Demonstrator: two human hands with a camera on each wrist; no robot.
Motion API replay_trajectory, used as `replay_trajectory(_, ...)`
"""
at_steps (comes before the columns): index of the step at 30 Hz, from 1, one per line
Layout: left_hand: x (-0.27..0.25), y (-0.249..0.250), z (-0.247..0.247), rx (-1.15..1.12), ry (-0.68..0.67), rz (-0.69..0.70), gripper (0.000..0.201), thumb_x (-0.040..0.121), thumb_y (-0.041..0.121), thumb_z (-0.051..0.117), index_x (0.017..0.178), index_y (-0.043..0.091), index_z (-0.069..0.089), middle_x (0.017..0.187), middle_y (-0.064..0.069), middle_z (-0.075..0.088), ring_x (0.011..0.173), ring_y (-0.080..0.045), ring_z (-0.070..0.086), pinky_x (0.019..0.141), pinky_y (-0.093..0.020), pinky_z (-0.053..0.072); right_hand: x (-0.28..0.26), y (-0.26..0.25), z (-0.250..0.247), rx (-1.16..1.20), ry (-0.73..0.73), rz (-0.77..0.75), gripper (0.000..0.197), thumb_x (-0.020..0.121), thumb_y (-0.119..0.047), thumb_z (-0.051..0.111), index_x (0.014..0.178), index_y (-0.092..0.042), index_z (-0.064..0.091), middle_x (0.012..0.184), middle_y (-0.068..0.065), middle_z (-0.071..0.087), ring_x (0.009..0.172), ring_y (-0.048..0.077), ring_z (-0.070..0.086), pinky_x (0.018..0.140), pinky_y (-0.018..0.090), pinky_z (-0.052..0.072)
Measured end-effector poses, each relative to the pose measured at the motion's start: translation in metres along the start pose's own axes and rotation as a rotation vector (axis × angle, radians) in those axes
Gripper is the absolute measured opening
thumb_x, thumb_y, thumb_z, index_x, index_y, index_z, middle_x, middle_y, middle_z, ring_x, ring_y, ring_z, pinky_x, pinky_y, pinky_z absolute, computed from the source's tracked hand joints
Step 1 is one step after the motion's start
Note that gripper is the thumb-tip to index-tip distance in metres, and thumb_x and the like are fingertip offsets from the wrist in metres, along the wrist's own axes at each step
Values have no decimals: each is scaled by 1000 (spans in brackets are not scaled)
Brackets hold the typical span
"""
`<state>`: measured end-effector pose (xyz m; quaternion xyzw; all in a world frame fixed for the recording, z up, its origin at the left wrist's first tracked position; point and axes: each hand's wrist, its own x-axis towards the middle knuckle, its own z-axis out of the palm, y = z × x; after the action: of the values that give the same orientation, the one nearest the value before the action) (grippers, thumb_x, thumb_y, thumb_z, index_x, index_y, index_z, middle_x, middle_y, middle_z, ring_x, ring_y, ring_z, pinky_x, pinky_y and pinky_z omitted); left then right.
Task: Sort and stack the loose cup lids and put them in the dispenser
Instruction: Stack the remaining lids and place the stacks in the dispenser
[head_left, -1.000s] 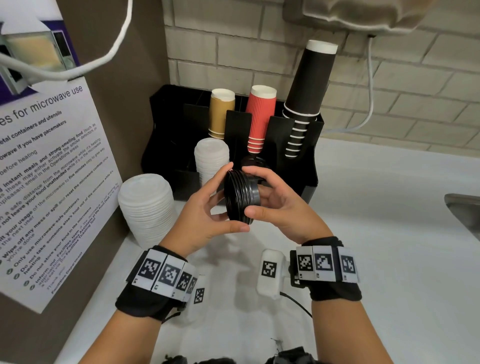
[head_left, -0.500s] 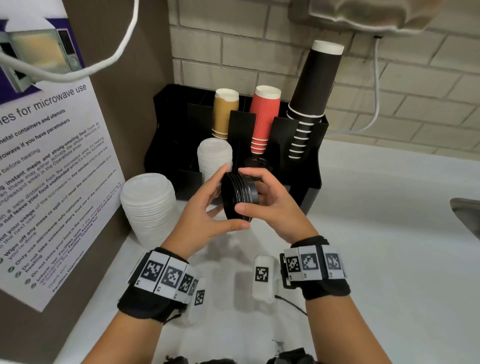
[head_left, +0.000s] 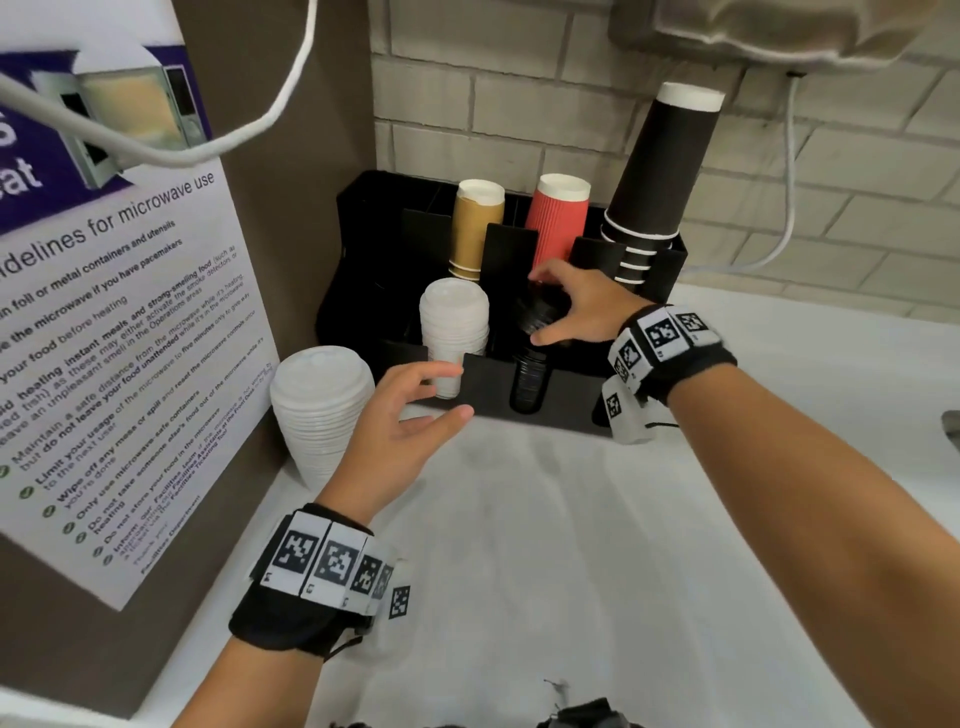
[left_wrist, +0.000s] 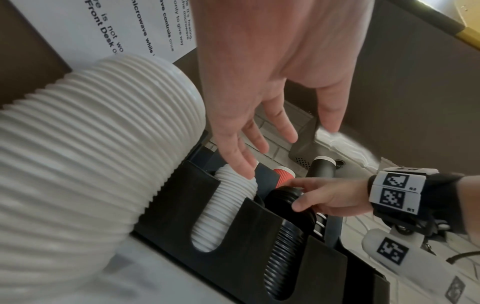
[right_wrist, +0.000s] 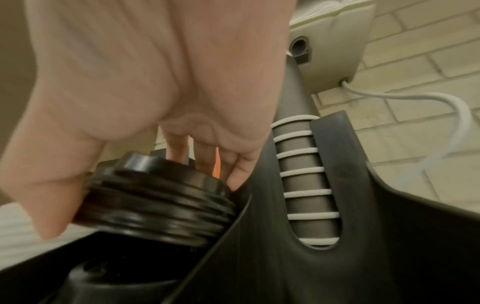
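**Black lids going into the dispenser slot**

The right hand (head_left: 576, 306) pinches a short stack of black lids (right_wrist: 155, 197) by the rim, thumb against fingers, just above the black lids already in the dispenser (head_left: 483, 384), middle front slot. Thin plastic, probably light, springy and slick; a rim grip across the whole stack should keep it nested. The left hand (head_left: 410, 415) hovers with fingers spread, holding nothing. White lids (head_left: 322, 410) stand on the counter at left; the slot's right wall touches the held stack and could snag it.
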<state>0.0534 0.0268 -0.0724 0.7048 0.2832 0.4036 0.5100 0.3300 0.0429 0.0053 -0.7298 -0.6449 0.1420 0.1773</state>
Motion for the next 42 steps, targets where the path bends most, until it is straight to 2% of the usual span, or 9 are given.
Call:
replay_trajectory(3,-1,-1,1,7,-15,0,34,85,19,71,108,43,61,123,12,53,109,7,53,88,-20,47,1,-3,4,-65,-69,10,77,73,-25,80,138,-21,40,125,8,56,105,19,54,89,27,43)
replay_trajectory(8,-2,1,4,14,-32,0,34,86,19,71,105,45,60,121,14,53,108,8,53,86,-20,47,-1,-3,20,-125,-114,83,81,73,-25,78,142,-25,34,135,14,45,119,30,49,102,43,44)
replay_trajectory(15,0,1,4,16,-43,-6,33,86,20,71,106,45,61,120,16,53,109,7,53,88,-21,46,-14,-12,37,-416,-96,48,97,77,-37,74,152,-21,14,154,11,24,138,37,25,109,50,27)
replay_trajectory(23,2,2,10,22,-61,3,33,87,20,70,106,45,60,121,14,53,111,2,53,87,-20,47,-27,-25,76,-692,-60,159,75,100,-28,42,151,-4,-8,158,23,-5,146,41,4,120,46,12)
replay_trajectory(29,7,20,11,107,-86,58,33,86,18,71,106,41,60,119,13,52,112,-4,53,90,-17,47,-19,-31,82,-685,-120,254,80,97,-20,45,150,-7,-13,159,20,-12,146,39,-3,120,46,7)
replay_trajectory(33,21,41,-9,427,-37,164,36,83,24,73,118,26,62,120,5,52,112,-7,49,90,-10,37,-17,-34,81,-625,-94,240,86,93,-19,53,151,-8,-9,159,18,-6,147,37,-1,121,44,8)
replay_trajectory(37,28,49,-29,944,18,-66,61,87,40,65,141,22,43,140,-13,44,129,-36,36,101,-45,35,-22,-32,65,-443,-82,190,93,87,-25,63,152,-8,-2,156,16,5,145,34,5,120,43,8)
replay_trajectory(40,28,41,-38,1102,-117,-315,76,90,45,60,151,18,23,154,-22,23,142,-41,16,113,-49,23,-30,-38,52,-296,53,126,92,86,-24,64,153,-9,1,156,17,7,144,35,6,119,45,13)
replay_trajectory(42,29,35,-42,1130,-164,-401,83,91,45,60,153,14,13,155,-27,14,144,-43,10,116,-49,17,-38,-49,55,-151,263,-28,79,83,-17,64,149,-7,21,146,18,27,135,36,24,111,46,28)
